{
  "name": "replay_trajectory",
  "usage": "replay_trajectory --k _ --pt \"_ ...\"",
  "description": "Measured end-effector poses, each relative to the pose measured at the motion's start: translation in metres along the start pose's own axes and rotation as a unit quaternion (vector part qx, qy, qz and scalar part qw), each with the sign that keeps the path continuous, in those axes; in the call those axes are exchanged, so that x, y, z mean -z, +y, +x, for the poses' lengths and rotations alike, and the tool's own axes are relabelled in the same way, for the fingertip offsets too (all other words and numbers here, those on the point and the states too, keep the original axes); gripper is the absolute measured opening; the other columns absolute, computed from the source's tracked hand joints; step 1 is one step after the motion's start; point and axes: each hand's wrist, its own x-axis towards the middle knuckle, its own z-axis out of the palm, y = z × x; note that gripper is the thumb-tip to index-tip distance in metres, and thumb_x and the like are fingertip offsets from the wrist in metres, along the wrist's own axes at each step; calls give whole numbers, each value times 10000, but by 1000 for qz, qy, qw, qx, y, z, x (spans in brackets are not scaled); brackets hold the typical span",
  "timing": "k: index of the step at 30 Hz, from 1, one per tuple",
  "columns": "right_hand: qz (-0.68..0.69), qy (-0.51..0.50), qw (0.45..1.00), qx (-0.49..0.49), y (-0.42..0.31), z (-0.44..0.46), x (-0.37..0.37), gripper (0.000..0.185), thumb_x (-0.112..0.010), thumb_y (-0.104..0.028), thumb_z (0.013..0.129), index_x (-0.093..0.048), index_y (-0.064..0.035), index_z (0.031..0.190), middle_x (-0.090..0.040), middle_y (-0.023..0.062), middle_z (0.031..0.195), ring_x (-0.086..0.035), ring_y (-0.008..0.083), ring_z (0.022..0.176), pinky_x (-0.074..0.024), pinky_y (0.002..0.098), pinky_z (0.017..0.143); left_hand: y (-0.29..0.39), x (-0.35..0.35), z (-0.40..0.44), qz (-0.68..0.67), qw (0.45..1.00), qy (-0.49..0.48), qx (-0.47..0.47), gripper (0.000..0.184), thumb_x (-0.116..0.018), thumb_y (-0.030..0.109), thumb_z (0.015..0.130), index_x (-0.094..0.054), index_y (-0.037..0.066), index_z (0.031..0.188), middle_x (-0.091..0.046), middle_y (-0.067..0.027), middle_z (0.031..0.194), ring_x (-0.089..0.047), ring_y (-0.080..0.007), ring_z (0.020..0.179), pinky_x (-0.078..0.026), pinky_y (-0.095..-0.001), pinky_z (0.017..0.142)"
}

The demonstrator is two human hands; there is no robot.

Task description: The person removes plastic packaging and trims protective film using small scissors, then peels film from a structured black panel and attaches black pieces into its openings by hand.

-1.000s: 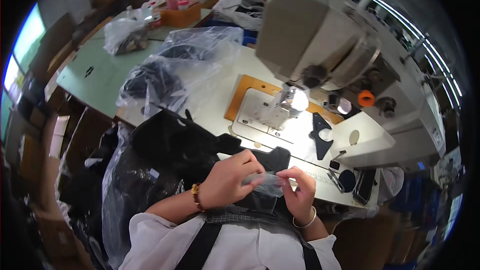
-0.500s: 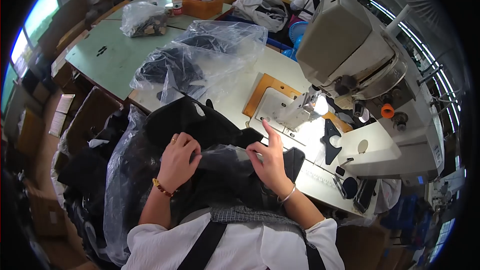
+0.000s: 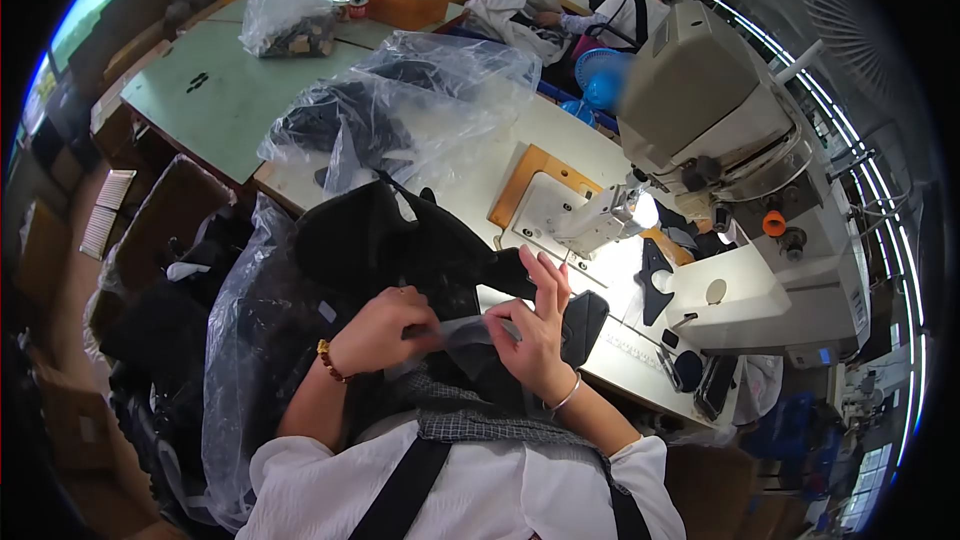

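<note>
Plastic film [image 3: 465, 328] spans from left hand [image 3: 383, 332], fingers clamped on it, to pinching right hand [image 3: 532, 340], probably for tautness.

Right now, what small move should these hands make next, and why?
Probably lower the clear plastic onto the dark material beneath it: the left hand and right hand pinch it between them, over the lap, while the sewing machine stands apart from it.
</note>
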Motion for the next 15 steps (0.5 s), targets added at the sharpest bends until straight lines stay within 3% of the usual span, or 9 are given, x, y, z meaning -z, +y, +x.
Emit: replay_trajectory --k 1,2,5,6,9,10,15 --pt "-12 10 1000 5 -3 5 1 154 -782 -100 725 -653 -104 808 -533 173 1328 -476 371 1246 -282 583 1095 -5 0 -5 -13 1000 18 16 99 -750 99 770 -719 56 854 -624 -93 761 -615 -278 823 -483 -365 794" --pt "-23 19 999 10 -4 9 1 161 -785 -107 728 -643 -101 804 -591 152 1253 -530 341 1187 -322 560 1074 -7 1 -8 -35 998 49 10 56 -718 67 803 -710 31 845 -621 -124 767 -617 -313 767 -498 -347 664" --pt "-7 -28 996 85 3 16 -4 192 -795 -121 730 -641 -90 841 -647 59 925 -609 235 868 -430 426 910 -17 -1 -15 -43 996 52 56 49 -704 63 820 -713 27 853 -655 -123 774 -648 -297 713 -504 -336 632" --pt "-11 -10 988 156 5 30 -9 177 -766 -153 771 -617 -97 849 -557 -1 675 -563 181 618 -435 335 686 -21 -5 -17 -56 993 64 81 54 -703 71 830 -713 25 855 -663 -121 757 -657 -283 686 -505 -330 619" --pt "-121 -121 971 169 9 48 -14 150 -715 -195 829 -587 -118 836 -493 -7 627 -541 164 567 -414 321 577 -31 -26 -19 -90 977 114 155 79 -698 95 857 -713 17 864 -682 -115 705 -679 -243 621 -506 -314 585" --pt "-123 -98 964 213 16 58 -21 131 -661 -220 864 -567 -137 824 -456 -19 603 -543 150 548 -387 324 524 -32 -33 -18 -98 969 138 177 89 -696 102 865 -713 15 869 -686 -112 688 -685 -230 610 -506 -311 577" --pt "-179 -151 915 328 23 89 -44 134 -674 -224 867 -584 -138 816 -445 -36 601 -533 132 563 -382 300 544 -47 -62 -20 -109 940 235 222 137 -718 125 870 -687 -4 837 -693 -122 668 -706 -220 610 -518 -305 569"
